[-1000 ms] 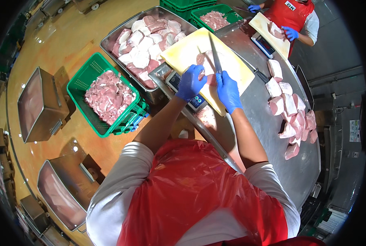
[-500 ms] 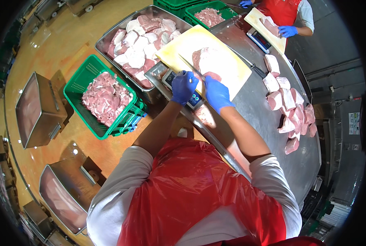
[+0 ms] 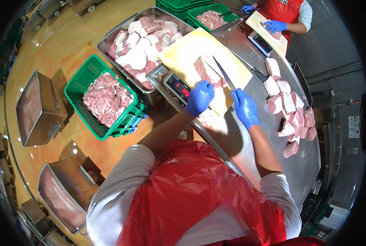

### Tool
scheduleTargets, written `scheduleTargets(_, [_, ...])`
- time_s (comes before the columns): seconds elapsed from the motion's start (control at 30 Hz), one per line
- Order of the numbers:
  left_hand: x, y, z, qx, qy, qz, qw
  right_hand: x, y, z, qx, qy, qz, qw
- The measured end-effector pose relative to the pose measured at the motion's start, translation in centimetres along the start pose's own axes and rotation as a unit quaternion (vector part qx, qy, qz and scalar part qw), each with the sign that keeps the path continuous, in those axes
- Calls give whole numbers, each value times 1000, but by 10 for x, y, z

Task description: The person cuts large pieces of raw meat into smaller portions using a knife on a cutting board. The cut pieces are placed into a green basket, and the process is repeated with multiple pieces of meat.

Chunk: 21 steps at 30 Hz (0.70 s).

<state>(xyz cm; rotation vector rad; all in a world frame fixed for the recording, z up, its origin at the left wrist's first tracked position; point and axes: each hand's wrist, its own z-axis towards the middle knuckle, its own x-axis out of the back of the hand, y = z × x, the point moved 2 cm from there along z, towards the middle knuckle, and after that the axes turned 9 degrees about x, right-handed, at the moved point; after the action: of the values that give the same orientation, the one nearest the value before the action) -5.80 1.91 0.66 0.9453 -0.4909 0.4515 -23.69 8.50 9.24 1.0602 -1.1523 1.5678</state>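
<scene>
A piece of raw meat [image 3: 203,70], pink along its left side and pale on top, lies on the yellowish-white cutting board [image 3: 178,44]. My right hand [image 3: 245,107], in a blue glove, is closed round the handle of a long knife [image 3: 222,71]. The blade points up and left, at the right side of the meat. My left hand [image 3: 200,98], also blue-gloved, has its fingers curled at the near end of the meat. Whatever those fingers hold is hidden. A digital scale [image 3: 176,84] with a lit red display sits beside the board, left of my left hand.
A metal bin of meat chunks [image 3: 105,43] and a green crate of trimmings [image 3: 74,84] stand to the left. Several meat blocks [image 3: 287,100] lie on the steel table [image 3: 269,164], near a dark rod-like tool [image 3: 257,73]. Across it, a person in a red apron [image 3: 279,12] handles meat.
My right hand has swung the knife from the meat's left side to its right. My left hand has moved right, toward the meat's near end. The co-worker's hand has shifted over their board.
</scene>
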Motion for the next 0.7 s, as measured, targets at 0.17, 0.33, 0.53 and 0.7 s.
scheduleTargets(0.17, [2,-36,11,-68,20,-10,997,-10,-23,20,-3,-2,28,1000])
scheduleTargets(0.33, [-1,-53,-13,-82,68,-57,993,-13,-28,25,28,-111,-6,993])
scheduleTargets(0.53, [-4,-48,-17,-65,73,-67,993,-51,-25,45,92,-142,-58,984])
scheduleTargets(0.7, [8,-54,-16,67,28,-138,988,-18,99,-12,146,-146,-127,970])
